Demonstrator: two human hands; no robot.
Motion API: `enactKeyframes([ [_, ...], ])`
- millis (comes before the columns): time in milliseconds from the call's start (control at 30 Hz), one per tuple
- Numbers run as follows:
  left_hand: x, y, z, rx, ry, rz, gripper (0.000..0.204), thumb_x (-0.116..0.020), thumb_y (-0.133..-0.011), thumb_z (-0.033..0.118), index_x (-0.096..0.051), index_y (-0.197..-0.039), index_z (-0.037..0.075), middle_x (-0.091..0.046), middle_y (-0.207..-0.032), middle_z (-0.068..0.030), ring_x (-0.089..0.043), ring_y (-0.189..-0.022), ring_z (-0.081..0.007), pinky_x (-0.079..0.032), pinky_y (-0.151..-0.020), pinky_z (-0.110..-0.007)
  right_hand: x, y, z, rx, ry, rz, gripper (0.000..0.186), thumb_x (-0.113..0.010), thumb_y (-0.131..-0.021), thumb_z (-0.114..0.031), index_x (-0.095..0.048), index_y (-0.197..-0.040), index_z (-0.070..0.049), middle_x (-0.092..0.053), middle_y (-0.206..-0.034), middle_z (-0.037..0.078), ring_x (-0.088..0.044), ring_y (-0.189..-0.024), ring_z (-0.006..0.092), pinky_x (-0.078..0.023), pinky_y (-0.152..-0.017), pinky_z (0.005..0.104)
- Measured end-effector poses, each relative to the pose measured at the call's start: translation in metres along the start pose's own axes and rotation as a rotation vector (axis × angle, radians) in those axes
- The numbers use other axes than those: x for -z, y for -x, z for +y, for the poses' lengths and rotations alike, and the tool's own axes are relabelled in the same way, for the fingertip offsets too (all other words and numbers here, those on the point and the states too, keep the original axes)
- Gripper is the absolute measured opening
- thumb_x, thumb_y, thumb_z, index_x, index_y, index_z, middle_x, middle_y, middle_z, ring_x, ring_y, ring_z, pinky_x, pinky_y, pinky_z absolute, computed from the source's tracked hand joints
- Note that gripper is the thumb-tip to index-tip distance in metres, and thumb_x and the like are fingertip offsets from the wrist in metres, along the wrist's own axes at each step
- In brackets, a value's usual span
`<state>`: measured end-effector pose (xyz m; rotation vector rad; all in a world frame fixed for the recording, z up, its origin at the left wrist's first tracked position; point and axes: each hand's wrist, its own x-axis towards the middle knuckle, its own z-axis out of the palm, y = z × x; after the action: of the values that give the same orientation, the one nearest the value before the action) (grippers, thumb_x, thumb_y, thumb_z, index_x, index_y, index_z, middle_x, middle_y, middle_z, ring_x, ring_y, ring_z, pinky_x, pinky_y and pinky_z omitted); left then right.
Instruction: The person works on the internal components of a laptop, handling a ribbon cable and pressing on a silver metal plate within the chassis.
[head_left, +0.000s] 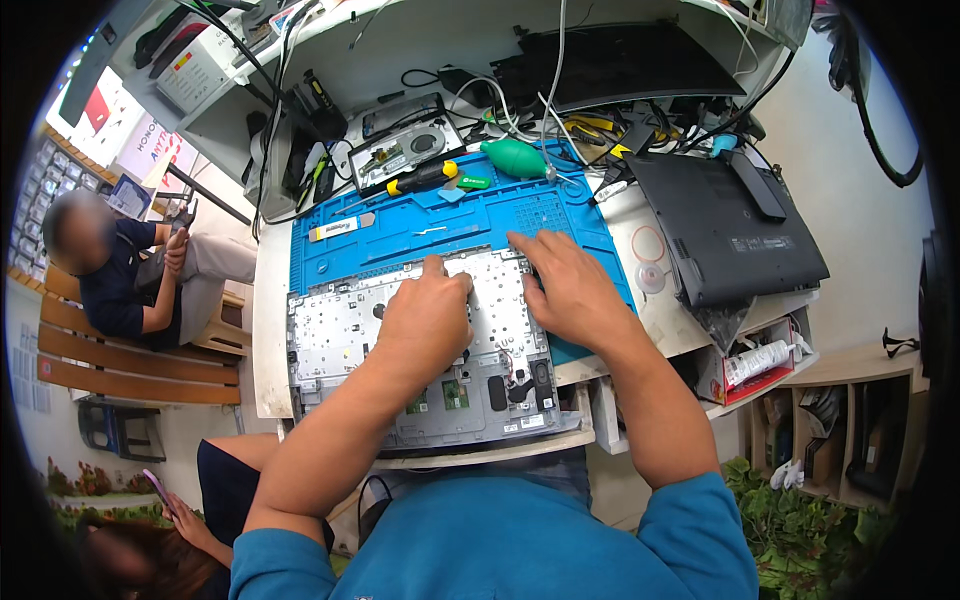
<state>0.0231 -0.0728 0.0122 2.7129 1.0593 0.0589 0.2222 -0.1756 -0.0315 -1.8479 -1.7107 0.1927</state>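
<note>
My left hand rests on a silver laptop keyboard deck, index finger extended onto its upper part and the others bent, holding nothing visible. My right hand lies at the deck's upper right, fingers spread over the edge. The deck, with small boards and black parts along its lower side, lies partly on a blue silicone mat. On the mat are a yellow-and-black screwdriver, a green air blower and a small flat tool.
A black laptop base sits at the right above a drawer. An opened device, cables and a dark screen fill the back. A seated person is at left, another with a phone at lower left.
</note>
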Motion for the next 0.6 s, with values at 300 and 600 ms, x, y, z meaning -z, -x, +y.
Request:
enactKeyframes([
  [300,-0.009,0.001,-0.012,-0.066,0.02,0.046,0.027,-0.074,-0.085,0.002,-0.085,-0.109,0.002,-0.069,-0.12,-0.0296,-0.079,-0.09,-0.0486,-0.067,-0.083,-0.053,0.0,0.001,-0.002,0.003,0.0,0.003,0.057,-0.071,-0.096,-0.004,-0.063,-0.152,0.0,-0.069,-0.125,0.018,-0.065,-0.122,0.0375,-0.056,-0.107,0.0499],
  [600,-0.013,0.005,0.0,-0.009,0.02,0.126,0.023,-0.073,-0.089,0.002,-0.087,-0.107,0.006,-0.072,-0.115,-0.0223,-0.078,-0.091,-0.0444,-0.065,-0.085,-0.052,0.0,0.001,-0.001,-0.021,0.019,-0.012,0.057,-0.071,-0.096,-0.005,-0.063,-0.152,0.0,-0.069,-0.127,0.018,-0.065,-0.123,0.0373,-0.056,-0.108,0.0494],
])
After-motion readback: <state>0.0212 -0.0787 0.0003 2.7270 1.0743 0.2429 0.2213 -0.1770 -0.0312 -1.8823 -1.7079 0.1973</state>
